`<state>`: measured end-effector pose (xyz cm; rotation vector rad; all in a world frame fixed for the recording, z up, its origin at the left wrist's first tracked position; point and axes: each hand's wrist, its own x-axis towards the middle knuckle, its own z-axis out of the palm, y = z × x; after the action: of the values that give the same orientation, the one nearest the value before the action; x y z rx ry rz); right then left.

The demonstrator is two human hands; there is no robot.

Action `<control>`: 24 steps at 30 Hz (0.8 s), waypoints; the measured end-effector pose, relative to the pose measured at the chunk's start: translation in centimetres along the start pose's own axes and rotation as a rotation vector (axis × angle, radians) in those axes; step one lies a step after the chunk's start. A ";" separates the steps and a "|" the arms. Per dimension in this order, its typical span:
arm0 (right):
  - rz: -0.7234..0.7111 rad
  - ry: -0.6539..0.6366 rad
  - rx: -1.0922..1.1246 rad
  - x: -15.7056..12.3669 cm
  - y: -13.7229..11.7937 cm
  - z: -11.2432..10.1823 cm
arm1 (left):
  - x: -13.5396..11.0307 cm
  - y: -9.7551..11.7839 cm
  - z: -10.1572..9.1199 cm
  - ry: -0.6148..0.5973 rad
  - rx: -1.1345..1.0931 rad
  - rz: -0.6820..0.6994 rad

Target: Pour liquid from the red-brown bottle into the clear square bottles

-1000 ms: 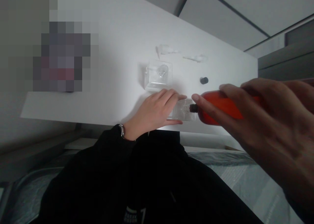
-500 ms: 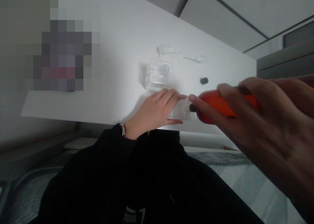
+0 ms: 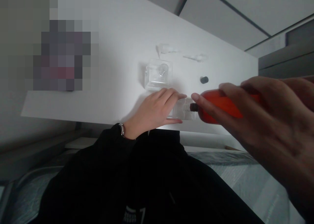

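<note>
Dim, soft light, with wide-angle distortion bending the edges.

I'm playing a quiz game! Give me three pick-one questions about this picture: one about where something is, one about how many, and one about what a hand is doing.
1. Where is the watch?
A. left wrist
B. right wrist
C. neck

2. How many clear bottles are there?
A. one
B. two
C. four

3. What does the left hand hold?
A. a dark cap
B. a clear bottle
C. nothing

Answers:
1. A, because it sits just past the left sleeve.
2. B, because one stands alone and one is under the hand.
3. B, because its fingers lie over the second bottle.
</note>
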<state>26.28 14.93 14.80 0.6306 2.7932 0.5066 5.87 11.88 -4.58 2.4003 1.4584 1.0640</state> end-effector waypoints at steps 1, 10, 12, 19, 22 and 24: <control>-0.008 -0.002 -0.015 0.0 0.2 0.1 | 0.0 0.0 0.0 0.009 0.008 0.006; -0.035 -0.023 -0.102 -0.4 1.9 2.1 | 0.1 0.0 -0.4 -0.019 -0.028 0.000; -0.042 0.009 -0.090 -0.7 2.2 2.8 | 0.0 -0.1 -0.3 -0.016 -0.033 0.002; 0.069 0.100 0.130 -1.7 2.6 6.4 | 0.0 -0.3 -0.3 -0.023 -0.103 -0.020; 0.145 0.192 0.265 -2.2 2.5 8.4 | 0.1 -0.4 -0.4 -0.035 -0.136 -0.024; 0.173 0.241 0.336 -2.4 2.3 9.5 | 0.1 -0.5 -0.5 -0.038 -0.136 -0.025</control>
<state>32.09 18.50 7.34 0.9442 3.1003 0.1474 5.24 12.12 -4.40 2.2907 1.3539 1.0695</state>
